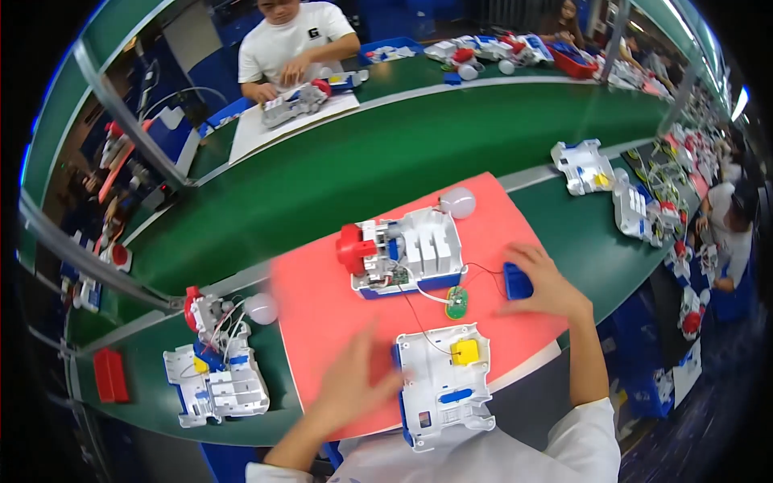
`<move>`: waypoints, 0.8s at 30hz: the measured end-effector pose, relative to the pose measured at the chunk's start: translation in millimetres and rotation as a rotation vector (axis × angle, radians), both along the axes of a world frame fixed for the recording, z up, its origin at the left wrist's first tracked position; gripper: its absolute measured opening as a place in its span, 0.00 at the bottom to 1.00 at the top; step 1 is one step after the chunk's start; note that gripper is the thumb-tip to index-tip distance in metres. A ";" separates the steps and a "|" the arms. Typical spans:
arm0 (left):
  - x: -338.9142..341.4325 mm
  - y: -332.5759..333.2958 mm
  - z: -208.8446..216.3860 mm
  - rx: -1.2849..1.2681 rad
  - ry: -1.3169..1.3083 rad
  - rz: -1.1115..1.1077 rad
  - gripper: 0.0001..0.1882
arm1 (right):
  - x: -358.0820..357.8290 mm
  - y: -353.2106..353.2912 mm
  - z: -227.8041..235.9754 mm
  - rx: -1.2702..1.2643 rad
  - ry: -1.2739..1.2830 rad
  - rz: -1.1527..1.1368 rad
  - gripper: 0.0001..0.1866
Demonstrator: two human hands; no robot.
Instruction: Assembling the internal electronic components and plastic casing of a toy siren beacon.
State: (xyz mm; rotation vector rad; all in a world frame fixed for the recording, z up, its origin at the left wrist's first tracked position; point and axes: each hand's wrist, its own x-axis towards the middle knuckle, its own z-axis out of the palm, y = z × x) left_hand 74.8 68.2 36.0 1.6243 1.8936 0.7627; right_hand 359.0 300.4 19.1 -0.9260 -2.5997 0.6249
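Observation:
My right hand (551, 283) curls its thumb and fingers around a small blue rectangular block (518, 281) at the right of the red mat (314, 322). Thin dark wires run from beside the block to an open white-and-blue housing (427, 245). That housing holds a red round part (352, 249) and has a white ball (458, 203) at its corner. A small green circuit board (456, 303) lies before it. My left hand (346, 390), blurred, has thumb and fingers apart beside a white half shell (443, 394) with a yellow block (465, 352) wired to the housing.
Another opened assembly (221, 378) lies on the left, near a red bin (110, 376). More white shells (584, 167) and parts crowd the right side. Beyond the green belt (419, 149), a person (302, 48) handles a grey-and-white assembly (296, 105) on a white board.

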 end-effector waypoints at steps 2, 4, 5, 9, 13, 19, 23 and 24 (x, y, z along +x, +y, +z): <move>15.2 -8.1 -7.5 -0.108 -0.001 -0.080 0.43 | 5.2 -8.6 -6.4 0.005 -0.042 0.000 0.38; 17.7 -7.9 -13.5 -0.200 -0.521 0.039 0.45 | 10.3 -8.8 -22.9 0.089 0.136 -0.038 0.29; 11.6 -7.2 -19.5 -0.193 -0.529 0.042 0.44 | 13.7 -11.2 -23.7 0.083 0.134 -0.044 0.29; -26.1 -0.8 1.7 -0.166 -0.236 0.034 0.44 | 7.3 -14.7 -14.5 -0.220 0.440 -0.248 0.16; -75.1 16.9 42.0 -0.228 0.155 0.013 0.36 | 5.6 -25.3 0.1 -0.486 0.481 -0.335 0.12; -33.5 23.4 50.4 0.226 0.294 0.038 0.26 | -29.3 -88.9 27.7 -0.492 0.483 -0.132 0.14; 40.3 14.6 14.8 0.036 0.170 -0.233 0.28 | -34.2 -77.1 4.6 -0.422 0.290 0.017 0.18; 49.5 12.2 2.7 0.035 0.170 -0.228 0.28 | -37.0 -74.9 0.1 -0.423 0.290 0.022 0.18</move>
